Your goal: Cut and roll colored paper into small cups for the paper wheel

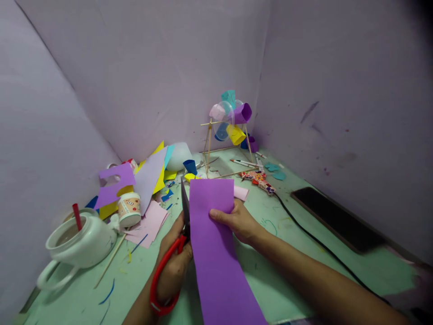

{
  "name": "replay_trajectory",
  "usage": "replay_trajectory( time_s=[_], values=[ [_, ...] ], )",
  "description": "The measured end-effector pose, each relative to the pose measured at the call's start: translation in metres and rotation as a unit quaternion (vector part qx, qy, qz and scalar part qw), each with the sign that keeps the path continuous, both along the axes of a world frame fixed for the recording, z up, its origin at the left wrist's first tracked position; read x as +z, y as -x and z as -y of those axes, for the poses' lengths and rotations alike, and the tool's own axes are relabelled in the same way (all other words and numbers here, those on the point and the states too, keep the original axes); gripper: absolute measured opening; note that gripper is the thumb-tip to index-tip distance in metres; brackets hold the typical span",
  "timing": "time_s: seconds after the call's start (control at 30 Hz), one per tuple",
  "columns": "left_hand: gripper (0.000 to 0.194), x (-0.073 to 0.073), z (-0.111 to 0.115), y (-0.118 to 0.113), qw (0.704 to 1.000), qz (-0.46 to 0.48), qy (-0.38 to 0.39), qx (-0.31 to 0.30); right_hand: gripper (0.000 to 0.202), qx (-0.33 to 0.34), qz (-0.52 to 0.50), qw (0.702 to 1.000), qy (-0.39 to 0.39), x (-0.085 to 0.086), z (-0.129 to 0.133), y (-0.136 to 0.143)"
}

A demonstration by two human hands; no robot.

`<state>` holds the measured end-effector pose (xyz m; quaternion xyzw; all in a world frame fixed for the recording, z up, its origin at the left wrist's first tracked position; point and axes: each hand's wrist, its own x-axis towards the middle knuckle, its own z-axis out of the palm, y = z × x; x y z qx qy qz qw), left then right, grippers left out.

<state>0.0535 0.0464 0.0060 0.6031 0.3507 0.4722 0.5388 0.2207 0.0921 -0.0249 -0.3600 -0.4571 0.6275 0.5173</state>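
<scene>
The left hand (175, 266) holds scissors (168, 255), the right (241, 222) pinches purple paper (213, 239), both near the table's (76, 307) front edge.

Bare hands on this one, left hand (177, 271) and right hand (241, 221) alike, and the bits of left forearm (140, 300) and right forearm (301, 264) you can see are bare too. Right forearm's pretty slim, tapering to a narrow wrist, thumb slender with a rounded tip. Tiny dark spot on the left hand, can't tell what.
</scene>
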Motion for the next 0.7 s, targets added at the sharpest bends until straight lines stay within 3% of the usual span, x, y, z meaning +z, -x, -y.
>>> replay_trajectory(
  time_s=[0.4, 0.7],
  values=[
    [0.054, -0.008, -0.001, 0.002, 0.991, -0.077, -0.069, 0.08, 0.035, 0.009, -0.036, 0.999, -0.011, -0.011, 0.0, 0.004],
    [0.075, 0.008, 0.001, -0.001, 0.996, 0.057, 0.069, -0.028, 0.035, -0.008, -0.007, 1.0, -0.011, -0.013, -0.002, 0.005]
  ],
)
